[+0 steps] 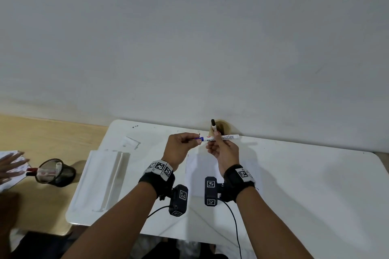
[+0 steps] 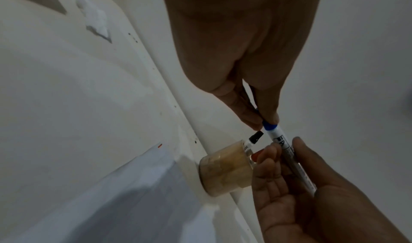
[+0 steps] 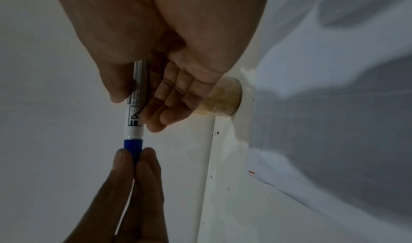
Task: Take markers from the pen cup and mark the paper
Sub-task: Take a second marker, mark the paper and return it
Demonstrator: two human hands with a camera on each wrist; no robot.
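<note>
A white marker (image 1: 223, 137) with a blue cap (image 1: 201, 138) is held level above the table, between both hands. My left hand (image 1: 196, 140) pinches the blue cap (image 3: 133, 144) with thumb and fingertips. My right hand (image 1: 216, 141) grips the white barrel (image 3: 138, 88). Behind them, against the wall, stands a tan pen cup (image 1: 221, 127) holding a black-capped marker (image 1: 213, 125). The cup (image 2: 225, 169) is just beyond my right fingers. A white sheet of paper (image 1: 195, 164) lies flat below my hands, with a small red mark (image 2: 159, 146) near its corner.
The white table (image 1: 315, 185) ends at the wall behind. A white tray-like board (image 1: 105, 178) and a crumpled tissue (image 1: 130, 143) lie at its left. On the wooden table at left, a black mesh cup (image 1: 55, 172) holds a red marker, beside another person's hand (image 1: 10, 166).
</note>
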